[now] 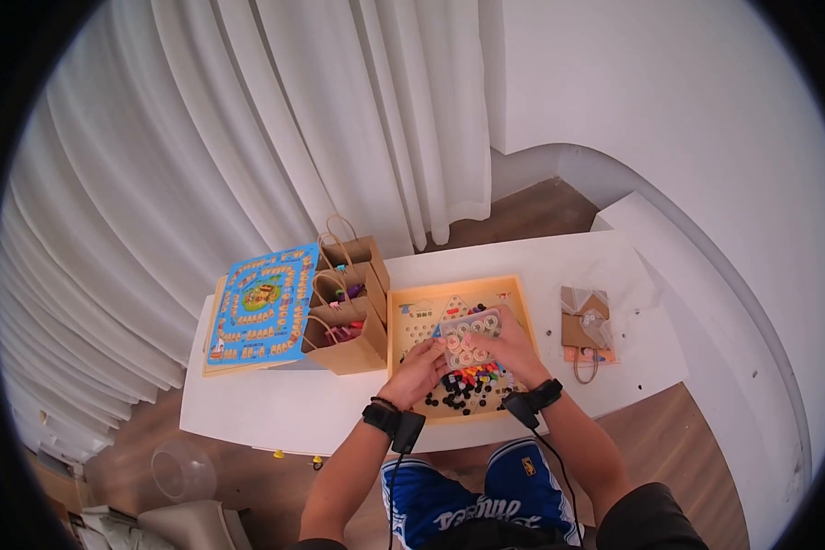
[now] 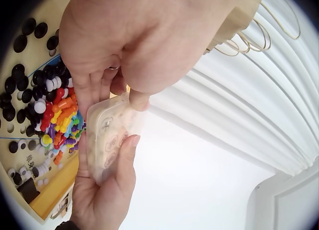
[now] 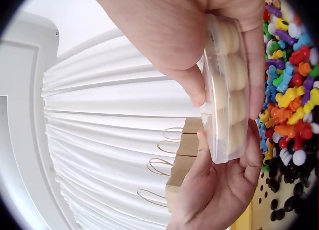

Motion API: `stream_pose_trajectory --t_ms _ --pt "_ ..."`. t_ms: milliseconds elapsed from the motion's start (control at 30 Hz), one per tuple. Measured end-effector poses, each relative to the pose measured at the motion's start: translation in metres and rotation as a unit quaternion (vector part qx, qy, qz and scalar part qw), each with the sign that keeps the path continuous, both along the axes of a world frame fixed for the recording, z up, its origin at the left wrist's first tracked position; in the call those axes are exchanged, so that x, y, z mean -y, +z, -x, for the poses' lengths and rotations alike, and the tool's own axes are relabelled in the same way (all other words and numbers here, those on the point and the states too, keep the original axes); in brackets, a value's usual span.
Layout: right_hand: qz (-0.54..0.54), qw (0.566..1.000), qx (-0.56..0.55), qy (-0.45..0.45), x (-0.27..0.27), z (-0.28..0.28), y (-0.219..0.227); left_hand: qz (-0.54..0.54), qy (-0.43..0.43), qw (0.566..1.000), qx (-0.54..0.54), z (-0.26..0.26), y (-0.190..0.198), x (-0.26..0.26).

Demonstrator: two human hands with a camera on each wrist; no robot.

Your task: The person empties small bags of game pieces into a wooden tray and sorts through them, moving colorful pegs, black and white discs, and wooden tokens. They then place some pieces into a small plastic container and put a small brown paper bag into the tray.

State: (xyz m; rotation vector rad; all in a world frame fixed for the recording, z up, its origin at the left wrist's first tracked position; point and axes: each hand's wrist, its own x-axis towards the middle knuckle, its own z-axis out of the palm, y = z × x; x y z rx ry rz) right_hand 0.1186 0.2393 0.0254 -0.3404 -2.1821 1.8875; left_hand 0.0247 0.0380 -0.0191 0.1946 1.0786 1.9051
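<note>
A clear plastic box of round wooden pieces with printed characters is held by both hands above a wooden tray. My left hand grips its left end, thumb on top. My right hand grips the other end, its thumb also on the lid. In the right wrist view the box looks closed, the pale discs stacked inside. Under the hands, colourful pegs and black and white pieces lie heaped in the tray.
Left of the tray stand brown paper bags with small items inside. Beyond them lies a blue game board. On the right, a flattened paper bag and clear plastic rest on the white table. Behind hangs a white curtain.
</note>
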Motion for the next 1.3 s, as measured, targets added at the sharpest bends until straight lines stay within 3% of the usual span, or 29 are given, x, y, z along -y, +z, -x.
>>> stream_pose_trajectory --t_ms 133,200,300,433,533,600,833,900,1100,1300 --pt "-0.017 0.999 -0.028 -0.026 0.001 0.002 -0.009 0.007 0.006 1.0 -0.001 0.002 -0.009 0.001" --pt "-0.121 0.992 -0.016 -0.033 0.003 0.0 -0.002 0.004 0.007 1.0 -0.004 0.004 -0.02 0.0" --pt "-0.133 0.99 -0.018 -0.041 0.003 0.002 -0.005 0.018 0.018 1.0 -0.009 0.003 -0.02 0.0" --pt "-0.093 0.995 -0.005 -0.029 0.001 0.005 -0.009 0.061 0.041 0.997 -0.034 0.0 -0.012 0.0" --pt "-0.038 0.996 -0.072 0.043 -0.006 0.006 -0.015 0.094 0.074 0.991 -0.056 0.0 -0.005 -0.002" --pt "-0.201 0.969 -0.049 0.134 -0.006 -0.001 0.016 0.102 0.08 0.99 -0.054 0.001 0.001 0.0" --pt "-0.248 0.957 -0.058 0.135 -0.008 -0.001 0.041 0.119 0.095 0.985 -0.075 0.007 0.001 0.001" --pt "-0.318 0.937 -0.003 0.144 -0.007 -0.004 0.052 0.12 0.095 0.985 -0.077 0.009 0.006 0.0" --pt "-0.436 0.889 -0.029 0.137 0.001 -0.007 0.061 0.085 0.094 0.988 -0.091 0.014 0.01 -0.003" --pt "-0.44 0.889 -0.038 0.117 0.004 -0.005 0.066 0.032 0.089 0.994 -0.062 0.011 0.025 0.003"
